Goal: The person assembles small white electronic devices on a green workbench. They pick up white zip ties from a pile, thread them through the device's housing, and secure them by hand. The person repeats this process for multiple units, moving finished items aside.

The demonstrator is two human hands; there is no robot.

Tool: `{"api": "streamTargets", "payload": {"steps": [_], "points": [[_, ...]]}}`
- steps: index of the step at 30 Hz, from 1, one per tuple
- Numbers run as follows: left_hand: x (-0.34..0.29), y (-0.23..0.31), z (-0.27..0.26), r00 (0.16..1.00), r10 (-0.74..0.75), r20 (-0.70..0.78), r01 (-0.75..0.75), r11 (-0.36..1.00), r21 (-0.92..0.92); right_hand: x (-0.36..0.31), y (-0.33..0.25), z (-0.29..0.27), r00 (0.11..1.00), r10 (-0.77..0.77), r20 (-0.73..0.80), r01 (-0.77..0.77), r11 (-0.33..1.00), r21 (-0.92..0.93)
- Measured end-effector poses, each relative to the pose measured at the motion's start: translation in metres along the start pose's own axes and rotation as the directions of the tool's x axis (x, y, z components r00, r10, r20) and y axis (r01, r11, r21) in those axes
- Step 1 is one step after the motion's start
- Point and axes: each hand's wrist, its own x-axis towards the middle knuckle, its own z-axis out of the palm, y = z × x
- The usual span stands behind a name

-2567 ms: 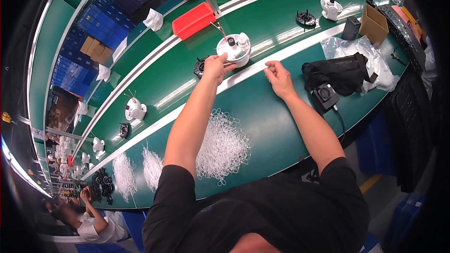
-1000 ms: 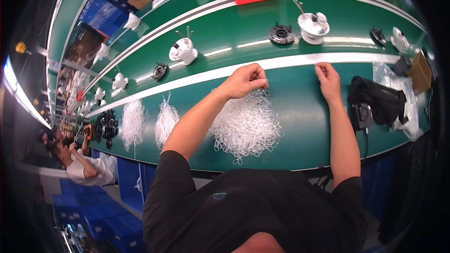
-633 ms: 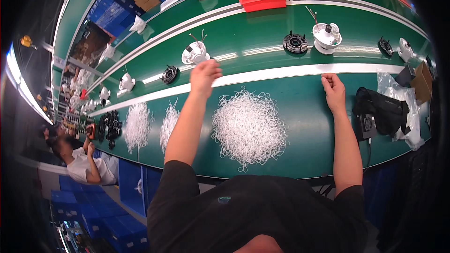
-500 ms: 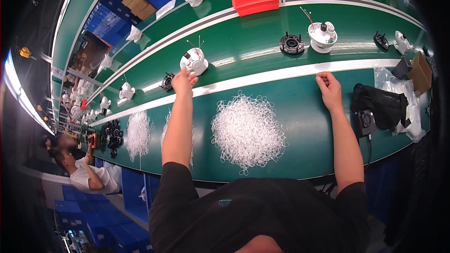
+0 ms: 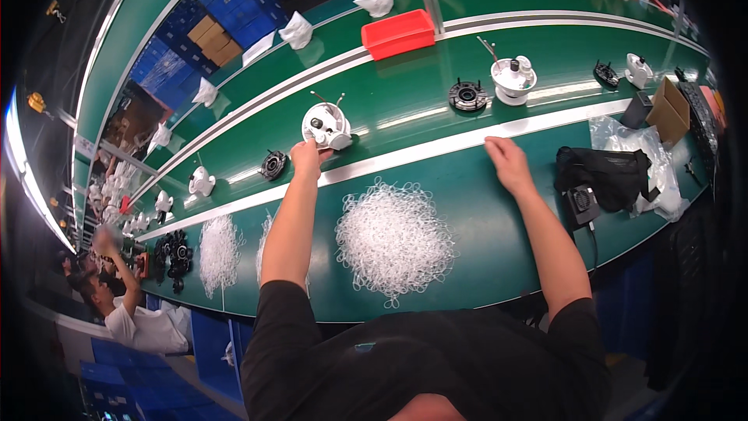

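My left hand [image 5: 307, 159] grips the near rim of a white round plastic housing [image 5: 327, 126] with thumb and fingers. The housing leans toward me on the green conveyor belt; thin wires stick up from its far side. My right hand [image 5: 509, 165] hovers by the white rail, its fingers pressed together; whether something small is in them I cannot make out. Between my arms, a large pile of white looped ties [image 5: 396, 242] lies on the green worktable. Left of my left hand, a black round base [image 5: 273, 164] sits on the belt.
Another black base [image 5: 468, 96] and white housing [image 5: 513, 80] stand farther right on the belt. A red tray [image 5: 399, 34] is beyond them. At right lie a black bag [image 5: 604, 175], a small black device [image 5: 582, 204] and an open carton [image 5: 668, 111]. A person [image 5: 144, 320] sits far left.
My left hand has taken hold of the housing's near rim, and the housing has turned and tipped toward me. My right hand has shifted left. The whole view has swung slightly.
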Motion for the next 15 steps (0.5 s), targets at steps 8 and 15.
{"api": "streamTargets", "payload": {"steps": [8, 15], "points": [[-0.147, 0.007, 0.102, 0.895, -0.114, 0.432, 0.029, 0.98, 0.199, 0.005, -0.064, 0.059, 0.986, -0.126, 0.111, 0.13, 0.991, -0.025], [-0.194, -0.007, 0.129, 0.799, -0.194, 0.57, 0.002, 0.948, 0.32, 0.005, -0.066, 0.014, 0.997, -0.07, 0.022, 0.072, 0.996, -0.06]]}}
